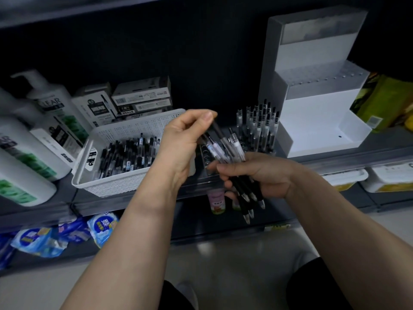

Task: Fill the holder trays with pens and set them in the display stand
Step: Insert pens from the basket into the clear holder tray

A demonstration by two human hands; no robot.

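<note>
Both bare arms reach up beside the white basket [120,184] of pens. Right of it, the right hand [266,175] has a tight grip on a bunch of pens [244,193]. The left hand [185,142] pinches one pen [220,134] above them. The hands hide part of a clear tray [206,156]. Further right is the white stand [312,104]. Left of the basket, a bottle [51,104] shows only "LEAR". Labels on the boxes [140,97] behind are too blurry to read.

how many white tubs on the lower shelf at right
2: one white tub below the display stand, another beside it at the frame's right edge; more may be hidden.
</note>
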